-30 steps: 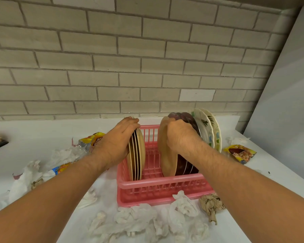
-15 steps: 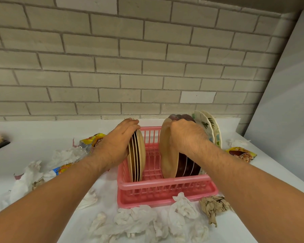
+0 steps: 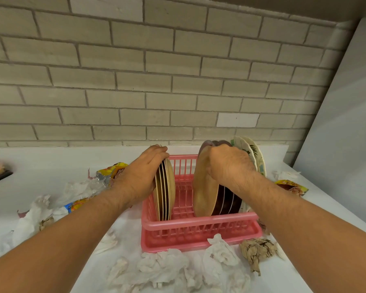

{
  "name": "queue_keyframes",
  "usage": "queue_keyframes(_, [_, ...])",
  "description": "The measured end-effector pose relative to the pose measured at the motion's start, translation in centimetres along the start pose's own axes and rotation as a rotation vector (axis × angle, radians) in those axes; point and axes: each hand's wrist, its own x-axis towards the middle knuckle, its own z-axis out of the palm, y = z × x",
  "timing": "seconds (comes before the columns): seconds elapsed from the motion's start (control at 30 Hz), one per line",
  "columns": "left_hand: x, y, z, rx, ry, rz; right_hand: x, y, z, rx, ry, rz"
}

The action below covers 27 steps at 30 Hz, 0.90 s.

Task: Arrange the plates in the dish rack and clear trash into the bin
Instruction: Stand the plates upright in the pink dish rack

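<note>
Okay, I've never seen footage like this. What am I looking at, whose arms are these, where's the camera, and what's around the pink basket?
No machine here: one camera worn on a person's head looks down at their bare arms. The left hand holds a stack of tan plates standing on edge in the pink dish rack; the right hand grips the top of a larger tan plate, with dark brown plates and white patterned plates beside it. On the white counter lie crumpled tissues, a brown paper wad and snack wrappers.
</note>
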Motion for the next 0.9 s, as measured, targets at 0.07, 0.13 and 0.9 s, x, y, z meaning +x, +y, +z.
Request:
queue_keyframes(0.07, [0.0,0.0,-0.1,-0.003,0.001,-0.002,-0.2,0.0,-0.3,0.012,0.007,0.0])
queue_keyframes(0.13, [0.0,0.1,-0.1,-0.007,0.001,-0.007,-0.7,-0.1,-0.6,0.027,-0.025,0.021])
queue_keyframes(0.9, [0.0,0.0,0.1,-0.009,-0.001,-0.016,-2.1,0.2,0.5,0.058,-0.147,0.013])
